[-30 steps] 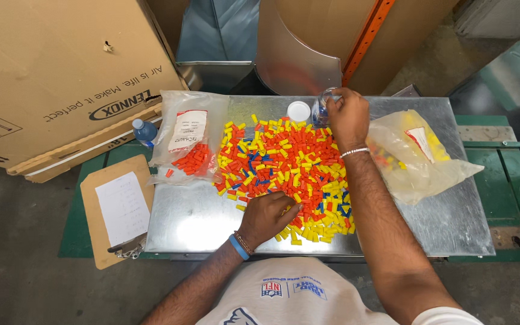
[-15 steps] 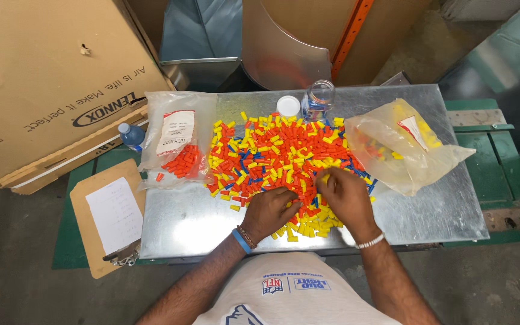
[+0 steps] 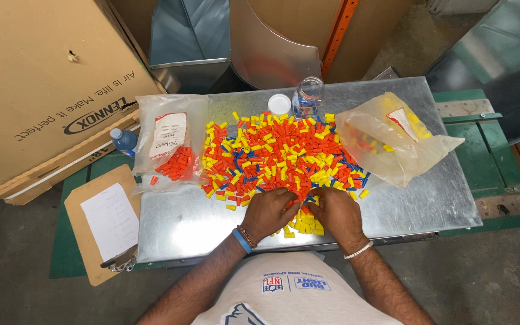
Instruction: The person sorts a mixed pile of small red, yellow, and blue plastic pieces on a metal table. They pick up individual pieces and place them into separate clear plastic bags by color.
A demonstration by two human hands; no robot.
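Head view, the only one I have. My left hand [image 3: 268, 212] and right hand [image 3: 334, 212] lie palm-down side by side on the metal table [image 3: 176, 222], at the near edge of the pile of small plastic caps [image 3: 278, 156], orange, yellow and blue. The fingertips of both hands meet over a patch of yellow caps [image 3: 306, 224] with a few blue ones at the tips. The fingers of each hand are loosely curled and close together; whether they pinch a cap I cannot tell, since the knuckles cover the tips. The bulk of the pile lies straight ahead of the fingers, spreading wider to left and right than forward. Neither hand is nearer: both touch its near rim. Well ahead of the fingers, past the pile, stand a clear jar [image 3: 308, 96] and its white lid [image 3: 280, 104]. A bag of orange caps [image 3: 173, 150] lies ahead-left, a yellowish bag [image 3: 392, 144] ahead-right.
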